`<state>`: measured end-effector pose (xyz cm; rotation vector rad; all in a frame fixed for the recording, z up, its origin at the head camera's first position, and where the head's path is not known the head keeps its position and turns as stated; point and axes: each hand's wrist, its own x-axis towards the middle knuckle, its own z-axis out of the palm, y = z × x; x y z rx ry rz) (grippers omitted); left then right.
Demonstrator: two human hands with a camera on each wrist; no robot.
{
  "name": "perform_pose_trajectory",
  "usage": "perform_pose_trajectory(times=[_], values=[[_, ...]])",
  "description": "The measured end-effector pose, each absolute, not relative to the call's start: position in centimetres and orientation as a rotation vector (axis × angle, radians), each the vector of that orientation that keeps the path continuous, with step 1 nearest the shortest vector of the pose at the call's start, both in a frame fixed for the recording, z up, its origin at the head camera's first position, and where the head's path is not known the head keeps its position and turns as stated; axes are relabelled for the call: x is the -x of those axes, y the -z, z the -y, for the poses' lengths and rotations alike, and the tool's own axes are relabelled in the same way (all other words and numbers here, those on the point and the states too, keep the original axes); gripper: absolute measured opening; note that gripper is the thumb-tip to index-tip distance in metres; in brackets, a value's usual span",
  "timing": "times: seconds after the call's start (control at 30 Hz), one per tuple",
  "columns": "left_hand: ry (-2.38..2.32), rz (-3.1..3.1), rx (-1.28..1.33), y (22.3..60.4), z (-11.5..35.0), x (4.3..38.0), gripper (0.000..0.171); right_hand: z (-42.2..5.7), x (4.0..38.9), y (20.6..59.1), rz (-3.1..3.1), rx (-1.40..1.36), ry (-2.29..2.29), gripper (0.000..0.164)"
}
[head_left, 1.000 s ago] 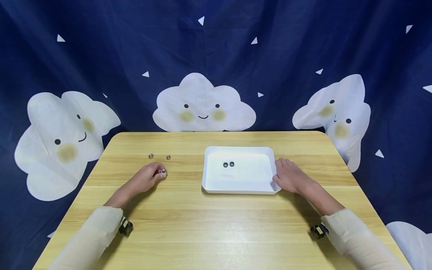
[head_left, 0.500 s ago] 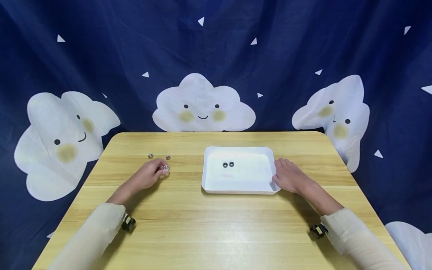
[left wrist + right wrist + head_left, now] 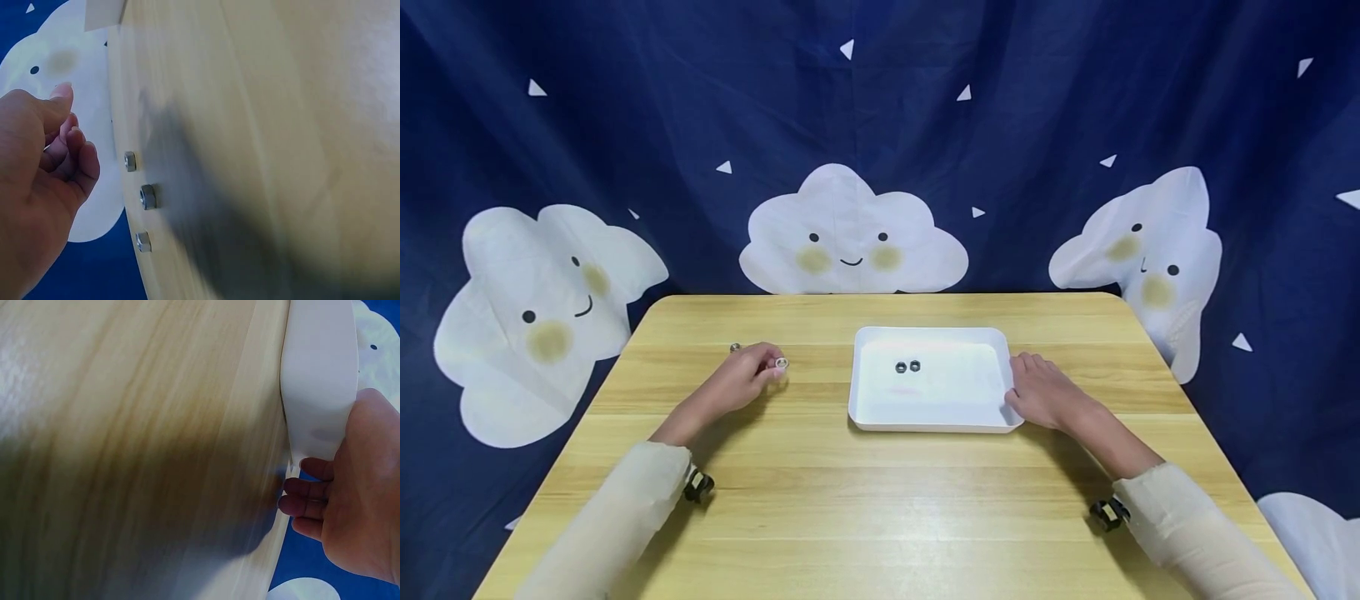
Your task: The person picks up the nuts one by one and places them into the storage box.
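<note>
My left hand (image 3: 747, 377) pinches a silver hex nut (image 3: 782, 363) between thumb and fingertips, above the left side of the table. In the left wrist view the left hand (image 3: 47, 150) hides that nut. Three more nuts lie on the wood there: a far nut (image 3: 130, 161), a middle nut (image 3: 147, 197) and a near nut (image 3: 143, 242). The head view shows just one loose nut (image 3: 735, 347) beside the hand. My right hand (image 3: 1047, 392) grips the right wall of a shallow white tray (image 3: 932, 427), thumb over its rim. Two dark-looking nuts (image 3: 901, 367) sit inside the tray.
The light wooden table (image 3: 865, 517) carries everything. Behind its far edge hangs a dark blue curtain (image 3: 895, 100) with white clouds. A small black device (image 3: 698, 485) is strapped at the left wrist, and another black device (image 3: 1107, 514) at the right.
My left hand, with the nut pinched, has moved slightly right and away from me, now covering a loose nut in the head view. The right hand and tray stay put.
</note>
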<state>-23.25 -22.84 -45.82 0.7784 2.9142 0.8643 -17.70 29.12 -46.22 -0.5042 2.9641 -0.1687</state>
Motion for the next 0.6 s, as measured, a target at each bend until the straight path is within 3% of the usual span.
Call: perform_pose_trajectory(times=[0.6], values=[[-0.904, -2.901, -0.774, 44.7, 19.5, 23.8, 0.018, -29.2, 17.7, 46.3, -2.963, 0.504, 0.174, 0.043]])
